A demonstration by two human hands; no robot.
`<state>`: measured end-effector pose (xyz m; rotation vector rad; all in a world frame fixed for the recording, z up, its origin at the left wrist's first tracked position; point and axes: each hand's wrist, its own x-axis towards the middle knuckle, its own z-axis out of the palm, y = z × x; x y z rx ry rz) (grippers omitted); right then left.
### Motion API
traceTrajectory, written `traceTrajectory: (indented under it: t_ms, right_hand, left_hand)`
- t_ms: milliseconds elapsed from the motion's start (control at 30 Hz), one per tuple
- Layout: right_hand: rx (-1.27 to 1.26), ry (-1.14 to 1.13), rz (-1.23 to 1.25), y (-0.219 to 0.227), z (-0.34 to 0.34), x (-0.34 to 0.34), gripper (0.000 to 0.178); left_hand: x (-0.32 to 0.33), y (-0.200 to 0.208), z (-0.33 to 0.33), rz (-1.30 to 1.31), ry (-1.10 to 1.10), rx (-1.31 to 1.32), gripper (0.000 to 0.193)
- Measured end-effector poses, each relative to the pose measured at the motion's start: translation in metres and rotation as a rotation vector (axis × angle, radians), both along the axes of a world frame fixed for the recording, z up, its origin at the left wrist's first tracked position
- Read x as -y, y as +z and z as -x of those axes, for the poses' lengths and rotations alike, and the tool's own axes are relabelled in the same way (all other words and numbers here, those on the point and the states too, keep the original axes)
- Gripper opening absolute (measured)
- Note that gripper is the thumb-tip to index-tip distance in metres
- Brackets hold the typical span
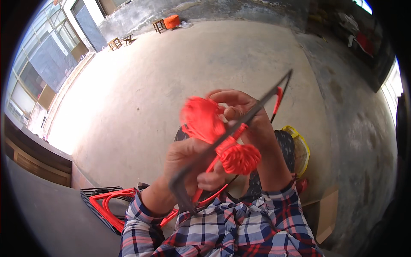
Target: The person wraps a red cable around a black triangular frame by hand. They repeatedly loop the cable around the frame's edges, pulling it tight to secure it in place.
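Observation:
A hank of bright red cord point(241, 159), bound at its middle and blurred at its upper end, lies between my hands. A thin black metal frame point(252, 112) with long straight sides slants across them, partly covered in red. My left hand point(185, 157) is closed at the lower end of the hank, around the red-covered part of the frame; its exact grip is partly hidden. My right hand point(239, 103) pinches the upper end of the hank, where a small whitish bit shows at the fingertips.
Several black frames with red cord point(107, 205) are stacked at my left side. A yellow-rimmed container point(305, 150) and an open cardboard box point(326, 214) stand at my right. Small wooden stools point(114, 43) and an orange-red object point(172, 21) are by the far wall.

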<state>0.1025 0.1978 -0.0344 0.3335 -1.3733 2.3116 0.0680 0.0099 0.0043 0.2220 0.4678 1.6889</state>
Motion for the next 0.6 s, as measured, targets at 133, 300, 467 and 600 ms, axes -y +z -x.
traceTrajectory:
  t_ms: [133,300,467,600]
  right_hand:
    - [0.077,-0.068,0.04,-0.05,-0.027,0.015,0.061]
    - [0.093,0.05,0.429,-0.025,-0.045,0.045,0.064]
    - [-0.217,-0.09,0.317,-0.011,-0.047,0.034,0.05]
    - [-0.281,-0.147,0.483,-0.01,-0.052,-0.022,0.036]
  left_hand:
    - [0.005,0.004,0.01,0.169,0.252,-0.273,0.056]
    - [0.002,0.005,0.007,0.319,0.334,-0.518,0.052]
    - [0.001,0.004,0.009,0.094,0.23,-0.297,0.057]
    - [0.012,0.008,0.022,0.12,0.228,-0.438,0.068]
